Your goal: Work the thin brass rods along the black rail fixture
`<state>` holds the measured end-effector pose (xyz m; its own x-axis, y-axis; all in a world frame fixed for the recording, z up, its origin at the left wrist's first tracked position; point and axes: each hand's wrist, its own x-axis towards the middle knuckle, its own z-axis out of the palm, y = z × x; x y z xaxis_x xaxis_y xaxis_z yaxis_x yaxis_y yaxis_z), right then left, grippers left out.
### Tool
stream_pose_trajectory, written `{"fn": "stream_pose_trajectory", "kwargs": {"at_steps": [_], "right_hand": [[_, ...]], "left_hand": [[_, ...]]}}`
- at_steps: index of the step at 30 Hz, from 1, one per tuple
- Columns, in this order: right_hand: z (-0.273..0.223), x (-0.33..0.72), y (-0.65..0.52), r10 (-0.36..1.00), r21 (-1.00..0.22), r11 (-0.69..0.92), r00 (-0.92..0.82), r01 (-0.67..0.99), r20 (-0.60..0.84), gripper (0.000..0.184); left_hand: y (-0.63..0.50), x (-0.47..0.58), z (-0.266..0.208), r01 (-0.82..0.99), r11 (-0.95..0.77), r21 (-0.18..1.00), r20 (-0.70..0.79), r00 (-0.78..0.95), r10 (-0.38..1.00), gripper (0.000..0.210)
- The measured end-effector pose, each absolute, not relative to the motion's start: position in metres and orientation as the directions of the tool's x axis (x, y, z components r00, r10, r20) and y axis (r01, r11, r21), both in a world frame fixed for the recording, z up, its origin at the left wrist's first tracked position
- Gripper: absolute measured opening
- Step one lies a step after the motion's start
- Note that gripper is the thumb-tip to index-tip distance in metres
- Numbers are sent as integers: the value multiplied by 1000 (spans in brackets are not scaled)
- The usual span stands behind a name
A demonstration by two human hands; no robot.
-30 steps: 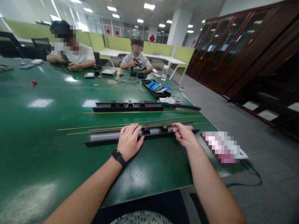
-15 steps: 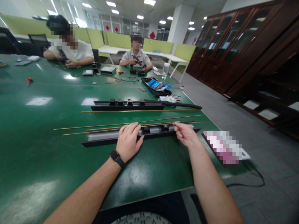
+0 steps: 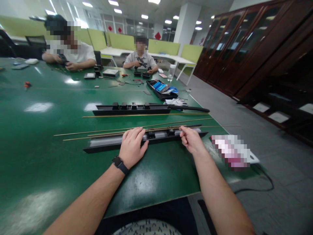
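Observation:
My left hand (image 3: 133,145) lies over a black rail (image 3: 101,148) with a silvery inner face, its fingers across the top and its thumb on the near side. Toward the rail's right end, my right hand (image 3: 191,140) pinches a thin brass-coloured rod (image 3: 78,138) between thumb and forefinger. This rod runs along the back of the rail and under my left fingers. Two small black blocks, one of them a right-hand block (image 3: 171,132), sit on the rail between my hands. Another loose thin rod (image 3: 70,133) lies just behind.
Farther back lies a second black rail (image 3: 132,112) carrying several small blocks, beside a black curved strip (image 3: 190,108). White gloves (image 3: 176,102) and a black tray (image 3: 161,95) lie behind it. A pixelated item (image 3: 230,151) is at the right edge. Two people sit across the table (image 3: 61,182).
The whole view has shifted slightly, so everything appears a little farther left. Both hands keep their places on the rail and the rod.

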<state>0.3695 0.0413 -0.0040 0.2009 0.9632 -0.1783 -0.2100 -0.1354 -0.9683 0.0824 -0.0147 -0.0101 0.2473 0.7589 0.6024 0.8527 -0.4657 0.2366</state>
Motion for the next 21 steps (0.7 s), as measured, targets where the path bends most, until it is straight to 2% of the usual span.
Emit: {"fn": "stream_pose_trajectory", "kwargs": {"at_steps": [21], "right_hand": [[-2, 367, 37, 957, -961, -149, 212, -235, -200, 21]], "left_hand": [[-15, 82, -9, 849, -470, 242, 611, 243, 754, 37]]}}
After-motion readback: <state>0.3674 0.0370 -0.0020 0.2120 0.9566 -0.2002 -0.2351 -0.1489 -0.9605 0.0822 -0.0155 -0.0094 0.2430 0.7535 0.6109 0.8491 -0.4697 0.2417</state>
